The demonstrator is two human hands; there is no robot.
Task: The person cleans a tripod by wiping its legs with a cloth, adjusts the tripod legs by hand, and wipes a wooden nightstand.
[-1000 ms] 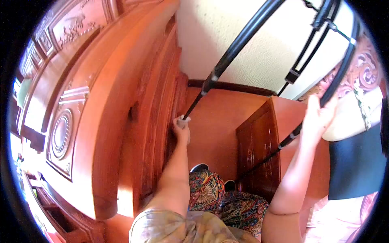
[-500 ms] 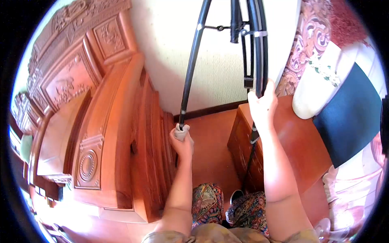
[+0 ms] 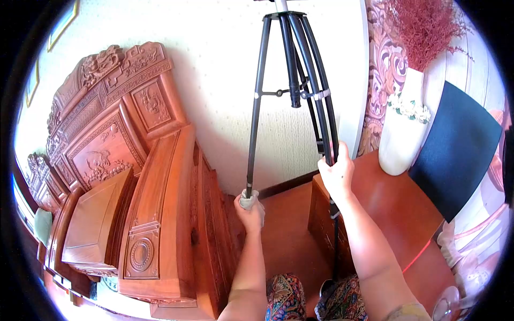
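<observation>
A black tripod stands upright in front of me, its legs spread. My left hand is closed around a pale cloth, which is wrapped about the lower part of the tripod's left leg. Higher up on the right, my right hand grips another leg of the tripod directly, with fingers curled round it. Below that hand the leg runs down beside the wooden cabinet toward my feet. The lower end of the left leg is hidden behind my left hand and arm.
A carved wooden sofa fills the left side. To the right is a wooden cabinet bearing a white vase with white flowers and a dark blue panel. Dried red branches rise behind. A pale wall stands ahead.
The view has tilted upward, so the tripod's top and more wall now show. Both hands sit lower in the picture, keeping their grips on the cloth and the tripod leg.
</observation>
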